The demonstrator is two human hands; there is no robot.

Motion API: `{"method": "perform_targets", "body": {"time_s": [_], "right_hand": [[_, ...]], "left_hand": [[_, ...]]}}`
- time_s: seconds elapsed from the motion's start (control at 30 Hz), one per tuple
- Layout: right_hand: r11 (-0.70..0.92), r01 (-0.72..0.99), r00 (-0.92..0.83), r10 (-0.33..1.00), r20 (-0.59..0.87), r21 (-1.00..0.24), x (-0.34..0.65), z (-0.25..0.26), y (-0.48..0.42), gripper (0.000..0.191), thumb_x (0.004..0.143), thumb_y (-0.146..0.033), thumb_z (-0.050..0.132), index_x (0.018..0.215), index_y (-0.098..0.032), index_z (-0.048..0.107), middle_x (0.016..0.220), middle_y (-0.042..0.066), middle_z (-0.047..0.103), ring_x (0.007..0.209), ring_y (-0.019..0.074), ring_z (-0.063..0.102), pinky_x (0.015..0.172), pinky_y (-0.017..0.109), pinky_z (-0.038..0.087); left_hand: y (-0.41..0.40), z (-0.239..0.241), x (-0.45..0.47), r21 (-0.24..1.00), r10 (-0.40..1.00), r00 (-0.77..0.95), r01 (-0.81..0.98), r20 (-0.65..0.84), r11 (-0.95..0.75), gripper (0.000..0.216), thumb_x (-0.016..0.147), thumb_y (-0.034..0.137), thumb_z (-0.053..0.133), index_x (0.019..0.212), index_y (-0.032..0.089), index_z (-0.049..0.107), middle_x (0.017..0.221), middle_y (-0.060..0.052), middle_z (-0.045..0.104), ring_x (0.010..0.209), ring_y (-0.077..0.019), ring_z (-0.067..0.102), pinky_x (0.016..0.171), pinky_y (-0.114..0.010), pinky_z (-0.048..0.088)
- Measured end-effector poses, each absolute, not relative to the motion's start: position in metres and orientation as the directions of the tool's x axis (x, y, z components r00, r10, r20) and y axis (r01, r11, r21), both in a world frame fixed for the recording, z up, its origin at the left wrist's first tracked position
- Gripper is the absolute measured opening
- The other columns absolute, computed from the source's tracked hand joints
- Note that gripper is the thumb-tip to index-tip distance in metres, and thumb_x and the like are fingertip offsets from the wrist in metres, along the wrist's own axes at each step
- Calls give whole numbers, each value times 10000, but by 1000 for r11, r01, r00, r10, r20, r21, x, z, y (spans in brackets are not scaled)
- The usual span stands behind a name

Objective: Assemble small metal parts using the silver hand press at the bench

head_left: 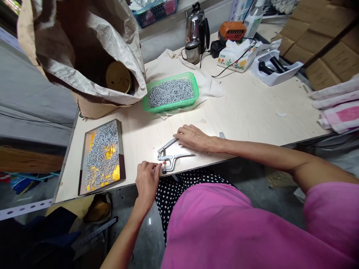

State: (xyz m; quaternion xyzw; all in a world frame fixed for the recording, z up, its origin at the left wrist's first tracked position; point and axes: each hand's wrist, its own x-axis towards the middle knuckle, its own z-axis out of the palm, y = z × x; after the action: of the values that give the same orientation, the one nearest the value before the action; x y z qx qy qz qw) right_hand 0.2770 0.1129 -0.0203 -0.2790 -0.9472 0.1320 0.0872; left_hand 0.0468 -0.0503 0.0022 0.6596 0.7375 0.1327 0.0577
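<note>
The desk (252,108) is pale wood-grain board. At its near edge lie metal pliers (169,157). Near the left edge sits a flat tray (102,157) of small metal pieces; further back, a green basket (170,92) of the same rests on a white cloth (207,84). A sack (92,56) fills the far left corner. Along the far edge stand a kettle (198,28), a steel cup (193,51) and a tissue box (237,56); folded towels (339,108) lie at the right edge.

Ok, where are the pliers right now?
The pliers lie at the table's near edge, between both hands: the right hand rests on the upper handle, the left hand touches the head.
</note>
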Motion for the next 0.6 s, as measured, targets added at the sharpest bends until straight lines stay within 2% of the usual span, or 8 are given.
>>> {"method": "perform_targets", "body": {"time_s": [0.1, 0.2, 0.27, 0.37, 0.43, 0.53, 0.6], "right_hand": [[824, 437, -870, 489, 62, -361, 268, -18, 99, 169, 1051, -239, 544, 1103, -135, 667, 1104, 124, 650, 982, 231, 533, 844, 357, 388], [823, 392, -894, 447, 42, -410, 266, -23, 83, 144, 1043, -247, 567, 1089, -142, 655, 1069, 100, 642, 905, 200, 546, 788, 331, 405], [826, 385, -902, 431, 21, -413, 268, -29, 73, 121, 1042, -207, 547, 1083, -144, 642, 1059, 96, 639, 891, 197, 549, 765, 325, 412], [830, 368, -911, 412, 17, -419, 270, -36, 65, 147, 1047, -133, 470, 1075, -140, 614, 1065, 100, 639, 900, 205, 558, 774, 333, 430], [831, 350, -916, 400, 26, -432, 271, -35, 63, 147, 1038, -113, 459, 1089, -138, 594, 1090, 102, 637, 914, 212, 567, 792, 341, 444], [838, 360, -917, 400, 13, -410, 271, -26, 62, 187, 967, -47, 491, 1106, -138, 576, 1126, 103, 634, 927, 223, 577, 812, 351, 455], [845, 364, -915, 403, 18, -393, 272, -20, 62, 241, 923, -7, 490, 1106, -141, 571, 1141, 102, 633, 926, 223, 580, 817, 350, 456]], "left_hand": [[-39, 0, 45, 253, 956, -241, 927, -168, 278, 347, 968, 477, 634, 819, 194, 767, 912, -90, 696, 910, -257, 646, 743, -335, 461], [-22, 1, 45, 264, 894, -277, 887, -351, 379, 301, 901, 469, 694, 790, 196, 759, 913, -71, 723, 851, -226, 660, 696, -309, 415], [-11, 3, 43, 289, 857, -260, 864, -446, 412, 274, 874, 426, 690, 730, 196, 728, 782, -34, 705, 774, -204, 647, 660, -294, 378], [2, 7, 36, 323, 793, -179, 845, -583, 427, 351, 833, 379, 659, 538, 205, 583, 537, 22, 536, 620, -166, 550, 603, -286, 308], [9, 9, 32, 331, 772, -119, 855, -624, 399, 399, 789, 366, 661, 465, 217, 480, 478, 41, 437, 561, -145, 471, 584, -288, 269], [15, 8, 28, 318, 793, -80, 888, -604, 332, 347, 723, 333, 657, 466, 225, 451, 480, 45, 423, 547, -140, 426, 575, -295, 241], [15, 5, 28, 319, 757, -105, 863, -645, 392, 346, 708, 351, 640, 472, 240, 413, 475, 43, 405, 528, -143, 406, 563, -298, 245]]}}
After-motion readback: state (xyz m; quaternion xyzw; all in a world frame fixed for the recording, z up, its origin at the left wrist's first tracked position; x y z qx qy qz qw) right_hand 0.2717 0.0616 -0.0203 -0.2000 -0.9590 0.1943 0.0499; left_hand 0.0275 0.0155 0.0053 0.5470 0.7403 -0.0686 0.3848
